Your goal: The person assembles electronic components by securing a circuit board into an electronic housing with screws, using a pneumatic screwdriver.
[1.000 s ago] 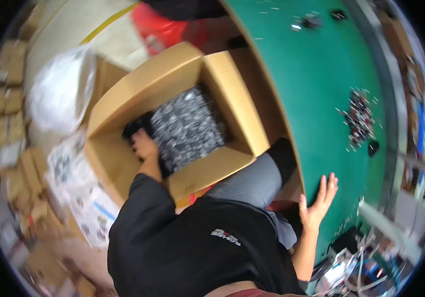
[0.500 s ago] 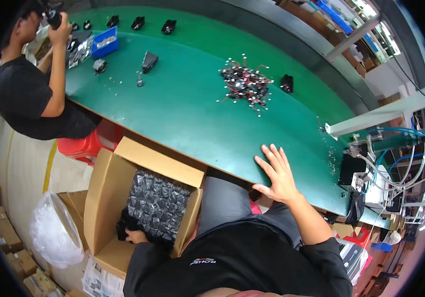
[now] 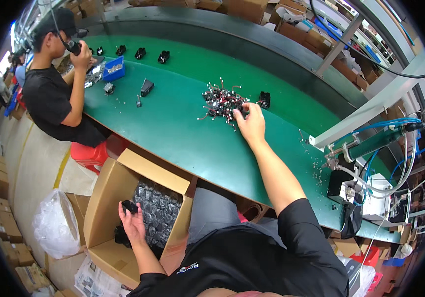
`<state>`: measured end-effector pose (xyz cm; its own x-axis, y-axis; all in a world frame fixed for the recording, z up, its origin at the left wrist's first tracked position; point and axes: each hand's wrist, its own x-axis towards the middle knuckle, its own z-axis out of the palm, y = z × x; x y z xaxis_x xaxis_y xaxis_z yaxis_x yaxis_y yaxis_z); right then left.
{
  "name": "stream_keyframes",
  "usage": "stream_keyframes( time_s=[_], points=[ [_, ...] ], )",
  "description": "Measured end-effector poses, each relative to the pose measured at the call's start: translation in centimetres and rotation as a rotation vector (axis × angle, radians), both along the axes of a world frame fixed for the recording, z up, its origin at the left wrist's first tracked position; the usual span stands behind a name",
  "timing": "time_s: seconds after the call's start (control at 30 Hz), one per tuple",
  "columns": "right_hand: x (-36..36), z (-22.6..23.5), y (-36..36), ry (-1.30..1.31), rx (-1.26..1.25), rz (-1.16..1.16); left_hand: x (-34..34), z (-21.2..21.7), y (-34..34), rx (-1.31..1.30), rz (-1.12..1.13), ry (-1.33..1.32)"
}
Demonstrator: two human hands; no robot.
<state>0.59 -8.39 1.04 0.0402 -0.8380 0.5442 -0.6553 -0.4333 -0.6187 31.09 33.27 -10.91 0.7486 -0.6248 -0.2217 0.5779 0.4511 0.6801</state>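
Observation:
My right hand (image 3: 250,123) reaches across the green table (image 3: 182,133) and rests on a heap of small black parts with red and white wires (image 3: 221,101); its fingers close on pieces at the heap's near edge. My left hand (image 3: 132,221) is low inside an open cardboard box (image 3: 107,188) beside my knee and holds a small black part (image 3: 129,205). The box is filled with black parts in bubble wrap (image 3: 159,210).
A single black part (image 3: 265,99) lies right of the heap. Further black parts (image 3: 146,87) and a blue bin (image 3: 114,69) sit at the table's far left, where another person in black (image 3: 56,94) works. A pneumatic fixture with hoses (image 3: 371,163) stands right. A plastic bag (image 3: 56,228) lies on the floor.
My right hand has moved from the table's near edge out to the wire heap. My left hand has lifted a black part from the box. My view has swung up toward the table.

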Motion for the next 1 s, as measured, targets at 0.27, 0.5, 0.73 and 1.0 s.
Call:
stream_keyframes(
  time_s=[0.27,0.5,0.73,1.0],
  points=[
    [-2.0,-0.3,-0.9,-0.231,0.282,0.181,-9.8,10.0,-7.2,-0.106,-0.38,-0.118],
    [-10.3,2.7,8.7,-0.262,0.416,0.444,-16.0,11.6,-12.3,-0.133,-0.814,-0.069],
    [-16.9,1.3,17.0,0.438,0.157,0.11,-22.6,13.2,-17.4,-0.166,-1.086,-0.091],
    [-19.4,1.0,18.4,0.311,0.176,0.069,-26.0,12.9,-18.2,-0.098,-1.203,-0.099]
  ],
)
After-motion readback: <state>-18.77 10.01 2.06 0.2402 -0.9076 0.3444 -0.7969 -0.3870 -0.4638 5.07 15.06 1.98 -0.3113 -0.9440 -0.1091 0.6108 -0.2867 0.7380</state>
